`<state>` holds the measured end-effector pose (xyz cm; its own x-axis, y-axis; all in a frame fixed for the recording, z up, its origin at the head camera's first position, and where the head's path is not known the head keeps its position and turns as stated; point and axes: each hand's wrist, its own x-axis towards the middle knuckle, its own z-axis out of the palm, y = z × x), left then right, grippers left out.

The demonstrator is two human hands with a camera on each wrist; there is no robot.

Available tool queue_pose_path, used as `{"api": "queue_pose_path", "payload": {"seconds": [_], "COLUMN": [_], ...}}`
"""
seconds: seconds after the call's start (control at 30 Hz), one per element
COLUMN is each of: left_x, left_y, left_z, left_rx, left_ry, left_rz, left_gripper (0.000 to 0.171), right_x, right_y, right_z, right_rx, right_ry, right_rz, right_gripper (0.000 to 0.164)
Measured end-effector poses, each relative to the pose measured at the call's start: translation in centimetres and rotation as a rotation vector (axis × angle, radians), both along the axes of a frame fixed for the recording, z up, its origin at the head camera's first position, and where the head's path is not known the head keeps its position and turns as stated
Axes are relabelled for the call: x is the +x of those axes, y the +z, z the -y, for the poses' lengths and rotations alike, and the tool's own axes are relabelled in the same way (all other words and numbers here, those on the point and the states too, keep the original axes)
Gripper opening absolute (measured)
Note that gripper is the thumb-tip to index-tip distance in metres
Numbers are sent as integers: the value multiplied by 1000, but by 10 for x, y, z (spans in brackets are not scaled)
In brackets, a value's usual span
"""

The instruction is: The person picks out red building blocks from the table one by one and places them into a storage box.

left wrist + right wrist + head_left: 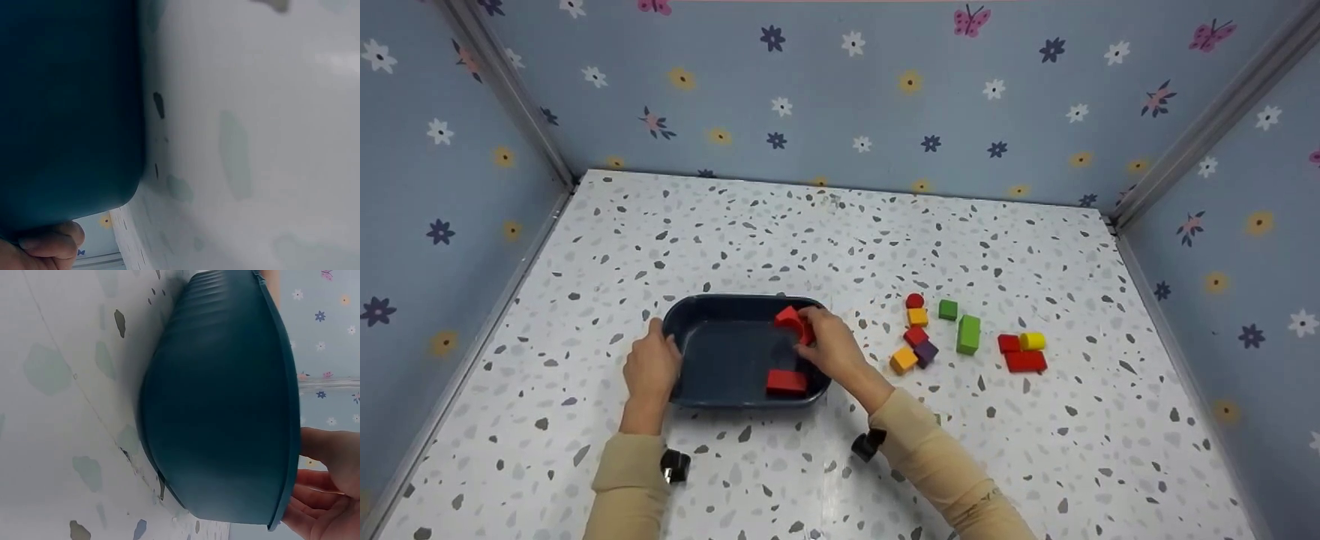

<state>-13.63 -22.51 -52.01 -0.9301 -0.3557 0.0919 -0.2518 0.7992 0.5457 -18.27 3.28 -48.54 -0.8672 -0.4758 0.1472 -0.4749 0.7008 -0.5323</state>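
Observation:
A dark blue basin (720,360) sits on the speckled table. My left hand (653,364) grips its left rim; in the left wrist view the curled fingers (59,242) show beside the basin's wall (67,112). Over the basin's right end, my right hand (832,345) pinches a red arch-shaped block (790,319), partly hidden by the fingers. A red rectangular block (787,382) lies inside, near the front right corner. From the right wrist, the basin's outer wall (225,405) covers most of the view, with the right hand (332,489) past its rim.
Right of the basin lie orange blocks (904,360), a purple block (925,352), a small red block (915,336), a red round block (914,301) and green blocks (969,334). Farther right, a yellow cylinder (1033,341) sits by red blocks (1026,361). Flowered walls (840,97) enclose the table.

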Motion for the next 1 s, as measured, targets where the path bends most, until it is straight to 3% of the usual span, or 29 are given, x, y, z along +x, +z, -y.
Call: {"api": "queue_pose_path", "payload": {"seconds": [0.33, 1.0], "left_x": [-1, -1], "left_y": [2, 0], "left_z": [0, 1], "left_rx": [-5, 0], "left_ry": [7, 8], "left_rz": [30, 25], "left_gripper": [22, 22], "right_x": [3, 1], "right_y": [-5, -15], "right_z": [13, 28], "right_rx": [189, 365], "right_ry": [-26, -49], "right_rz": [-30, -61], "right_gripper": [44, 35]}}
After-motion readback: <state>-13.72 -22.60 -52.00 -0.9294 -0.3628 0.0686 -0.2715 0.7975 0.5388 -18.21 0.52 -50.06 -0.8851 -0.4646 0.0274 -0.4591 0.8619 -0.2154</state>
